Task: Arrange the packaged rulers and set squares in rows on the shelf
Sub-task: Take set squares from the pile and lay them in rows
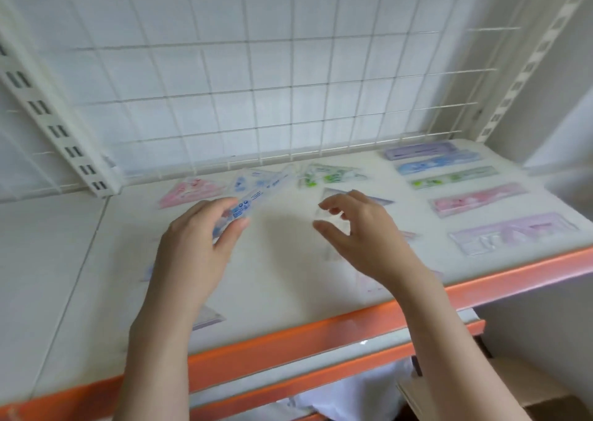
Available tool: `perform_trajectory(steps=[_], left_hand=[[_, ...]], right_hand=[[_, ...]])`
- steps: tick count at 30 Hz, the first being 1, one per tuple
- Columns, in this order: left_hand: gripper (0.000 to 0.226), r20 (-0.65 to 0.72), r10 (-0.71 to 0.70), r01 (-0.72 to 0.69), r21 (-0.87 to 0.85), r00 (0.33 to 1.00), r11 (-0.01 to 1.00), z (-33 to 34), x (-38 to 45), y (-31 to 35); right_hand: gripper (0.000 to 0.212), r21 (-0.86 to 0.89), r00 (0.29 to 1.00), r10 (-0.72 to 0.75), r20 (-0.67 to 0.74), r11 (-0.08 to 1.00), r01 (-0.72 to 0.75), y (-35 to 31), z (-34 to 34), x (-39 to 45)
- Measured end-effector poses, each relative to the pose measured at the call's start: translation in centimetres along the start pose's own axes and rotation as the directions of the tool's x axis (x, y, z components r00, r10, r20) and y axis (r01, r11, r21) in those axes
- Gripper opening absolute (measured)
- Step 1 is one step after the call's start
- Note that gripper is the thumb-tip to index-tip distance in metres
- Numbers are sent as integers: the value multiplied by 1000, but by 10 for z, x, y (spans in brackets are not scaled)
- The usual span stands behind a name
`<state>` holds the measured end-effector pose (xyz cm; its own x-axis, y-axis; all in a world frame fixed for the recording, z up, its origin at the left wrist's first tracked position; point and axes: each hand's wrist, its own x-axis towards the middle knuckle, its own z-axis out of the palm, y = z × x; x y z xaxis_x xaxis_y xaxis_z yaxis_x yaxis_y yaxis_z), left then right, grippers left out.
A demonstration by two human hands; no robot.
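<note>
My left hand pinches a blue packaged set square and holds it tilted above the white shelf. My right hand hovers beside it over a clear set square, fingers loosely curled and holding nothing. At the back lie a pink set square and a green set square. On the right, packaged rulers lie in a column: purple ruler, blue ruler, green ruler, pink ruler, lilac ruler. The picture is blurred.
A white wire grid backs the shelf, with slotted uprights at the left and right. An orange strip edges the shelf front. A pale set square lies near the front edge. A lower shelf and a cardboard box are below.
</note>
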<state>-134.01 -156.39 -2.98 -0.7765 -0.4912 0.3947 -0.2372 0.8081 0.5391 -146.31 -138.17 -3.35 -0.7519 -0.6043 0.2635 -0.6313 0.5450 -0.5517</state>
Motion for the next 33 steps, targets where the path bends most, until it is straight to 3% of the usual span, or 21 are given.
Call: perform_trajectory(steps=[7,16,25,33], left_hand=[[35,141,184,-175,-77,973,982,75,38,85],[45,403,330,-293,-153,853,944,197,118,215],[44,492,249,-227,-106,834,968,266,151,258],[43,452,204,-224,-9,868,974,270,150,248]], right_hand=[[31,-47,991,104,-82,993,-108,74,-62,-16],[31,-68,953,229,-197,967,-247,177,-140,-35],[30,-51,929,291,-228,950,-309,243,-186,-45],[29,-19,942,261,-210,963,-270,262,-187,-29]])
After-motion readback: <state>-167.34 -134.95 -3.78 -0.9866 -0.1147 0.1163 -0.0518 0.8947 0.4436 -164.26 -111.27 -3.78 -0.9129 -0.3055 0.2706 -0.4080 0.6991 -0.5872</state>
